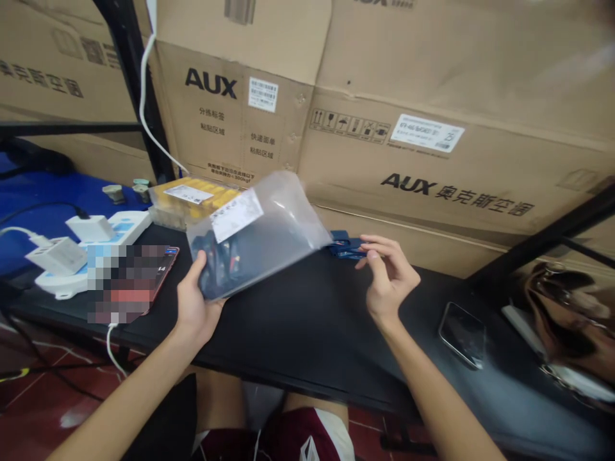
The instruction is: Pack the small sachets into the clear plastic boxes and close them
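A: What does the left hand [196, 301] hold, please?

B: It holds a frosted plastic bag [283, 224] by the lower edge, and the bag is tilted up. A white label [236, 215] is stuck on it. Inside are dark items [216, 269] with small red and yellow parts.

A: And the blue piece [346, 246]?

B: It is dark blue, too small to name exactly, and it lies just beside the bag's corner. The right hand [389, 275] is next to it, with curved, open fingers.

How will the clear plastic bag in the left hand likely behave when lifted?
The clear plastic bag is probably floppy: its upper end bends past the left hand. Likely light, as one hand carries it; glossy film may slip.
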The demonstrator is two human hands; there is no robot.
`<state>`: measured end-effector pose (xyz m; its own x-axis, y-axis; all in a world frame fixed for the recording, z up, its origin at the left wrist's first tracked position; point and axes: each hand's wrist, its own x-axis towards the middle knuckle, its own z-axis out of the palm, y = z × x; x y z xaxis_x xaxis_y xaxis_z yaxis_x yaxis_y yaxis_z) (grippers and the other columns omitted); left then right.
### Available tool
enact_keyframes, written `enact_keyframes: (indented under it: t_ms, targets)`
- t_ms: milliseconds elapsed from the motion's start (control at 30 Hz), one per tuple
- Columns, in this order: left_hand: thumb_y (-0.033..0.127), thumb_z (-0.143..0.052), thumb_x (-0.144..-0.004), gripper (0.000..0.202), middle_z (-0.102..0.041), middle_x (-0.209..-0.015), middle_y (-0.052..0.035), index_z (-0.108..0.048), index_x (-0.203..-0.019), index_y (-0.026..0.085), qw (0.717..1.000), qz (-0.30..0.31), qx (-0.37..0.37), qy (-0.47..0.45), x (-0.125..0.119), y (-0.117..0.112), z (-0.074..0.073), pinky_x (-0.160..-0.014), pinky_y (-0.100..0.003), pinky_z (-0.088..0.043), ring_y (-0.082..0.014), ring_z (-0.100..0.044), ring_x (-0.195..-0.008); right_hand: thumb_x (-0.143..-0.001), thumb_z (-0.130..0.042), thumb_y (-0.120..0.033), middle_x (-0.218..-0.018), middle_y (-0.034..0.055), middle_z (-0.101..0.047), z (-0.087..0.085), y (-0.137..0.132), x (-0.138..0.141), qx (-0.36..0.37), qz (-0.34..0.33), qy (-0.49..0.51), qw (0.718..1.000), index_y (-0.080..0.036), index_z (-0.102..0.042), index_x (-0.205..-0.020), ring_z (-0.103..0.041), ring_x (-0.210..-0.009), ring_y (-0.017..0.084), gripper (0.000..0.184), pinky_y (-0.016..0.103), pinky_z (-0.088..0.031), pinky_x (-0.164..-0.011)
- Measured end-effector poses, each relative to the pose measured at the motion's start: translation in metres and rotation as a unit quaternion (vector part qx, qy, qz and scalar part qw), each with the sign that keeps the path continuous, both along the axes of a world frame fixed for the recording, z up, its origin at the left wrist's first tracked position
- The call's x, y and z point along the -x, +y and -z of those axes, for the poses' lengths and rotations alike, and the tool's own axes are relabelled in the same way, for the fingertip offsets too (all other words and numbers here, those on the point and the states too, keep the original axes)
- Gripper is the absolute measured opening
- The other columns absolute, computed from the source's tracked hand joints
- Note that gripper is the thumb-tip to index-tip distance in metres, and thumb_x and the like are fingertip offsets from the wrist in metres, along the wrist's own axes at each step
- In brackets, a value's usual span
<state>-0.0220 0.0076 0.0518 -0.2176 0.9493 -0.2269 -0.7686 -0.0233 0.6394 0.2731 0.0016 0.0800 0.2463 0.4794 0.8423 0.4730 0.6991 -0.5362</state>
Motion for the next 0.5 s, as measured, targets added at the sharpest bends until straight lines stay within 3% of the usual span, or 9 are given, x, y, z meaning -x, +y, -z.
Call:
enact_keyframes:
  t_ms: [67, 133, 267, 333, 400, 500]
  targets:
    - [0.032, -0.074, -0.097, 0.021, -0.083, -0.100, -0.0016, -0.080, -0.115, 0.022, 0.999, -0.015, -0.008, -0.030, 0.003, 0.002, 0.001, -0.083, -0.034, -0.068, -0.0186, -0.079, -0.080, -0.101, -0.066, -0.028, -0.107, 0.0090, -0.080, 0.019, 0.008, 0.000, 0.036, 0.010, 0.014, 0.999, -0.023, -0.078, -0.092, -0.076, -0.097, 0.026, 0.016, 0.033, -0.060, -0.062]
    - [0.033, -0.072, -0.097, 0.022, -0.083, -0.101, -0.0034, -0.079, -0.114, 0.021, 0.998, -0.026, -0.020, -0.049, 0.006, 0.003, 0.002, -0.079, -0.036, -0.068, -0.0207, -0.079, -0.081, -0.099, -0.065, -0.024, -0.104, 0.0093, -0.080, 0.041, 0.015, 0.003, 0.098, 0.001, -0.067, 0.993, -0.022, -0.076, -0.090, -0.077, -0.099, 0.026, 0.015, 0.038, -0.065, -0.075]
    - [0.028, -0.071, -0.094, 0.017, -0.082, -0.102, -0.0042, -0.077, -0.109, 0.022, 0.995, -0.026, -0.025, -0.089, 0.008, 0.004, 0.001, -0.080, -0.037, -0.068, -0.0230, -0.079, -0.087, -0.092, -0.061, -0.017, -0.136, 0.0154, -0.075, 0.079, 0.035, 0.013, 0.132, -0.018, -0.302, 0.944, -0.021, -0.077, -0.111, -0.071, -0.127, 0.033, 0.025, 0.055, -0.060, -0.107]
    - [0.023, -0.071, -0.090, 0.015, -0.082, -0.101, -0.0035, -0.077, -0.104, 0.022, 0.994, -0.021, -0.026, -0.105, 0.008, 0.002, -0.002, -0.079, -0.037, -0.067, -0.0230, -0.079, -0.088, -0.091, -0.059, -0.017, -0.150, 0.0176, -0.067, 0.085, 0.054, 0.012, 0.111, 0.010, -0.358, 0.927, -0.019, -0.075, -0.119, -0.060, -0.143, 0.036, 0.032, 0.058, -0.051, -0.119]
    - [0.020, -0.072, -0.085, 0.014, -0.081, -0.097, -0.0029, -0.076, -0.099, 0.022, 0.993, -0.022, -0.023, -0.111, 0.007, 0.001, -0.005, -0.076, -0.034, -0.066, -0.0218, -0.078, -0.085, -0.092, -0.057, -0.019, -0.158, 0.0206, -0.060, 0.084, 0.080, 0.005, 0.106, 0.062, -0.350, 0.929, -0.016, -0.072, -0.123, -0.050, -0.153, 0.038, 0.035, 0.060, -0.042, -0.127]
    - [0.020, -0.072, -0.082, 0.016, -0.080, -0.090, -0.0020, -0.076, -0.097, 0.020, 0.993, -0.022, -0.020, -0.112, 0.004, -0.002, -0.008, -0.075, -0.031, -0.065, -0.0197, -0.077, -0.081, -0.092, -0.057, -0.024, -0.167, 0.0226, -0.049, 0.079, 0.121, -0.007, 0.165, 0.103, -0.303, 0.933, -0.015, -0.068, -0.128, -0.040, -0.161, 0.040, 0.039, 0.064, -0.029, -0.133]
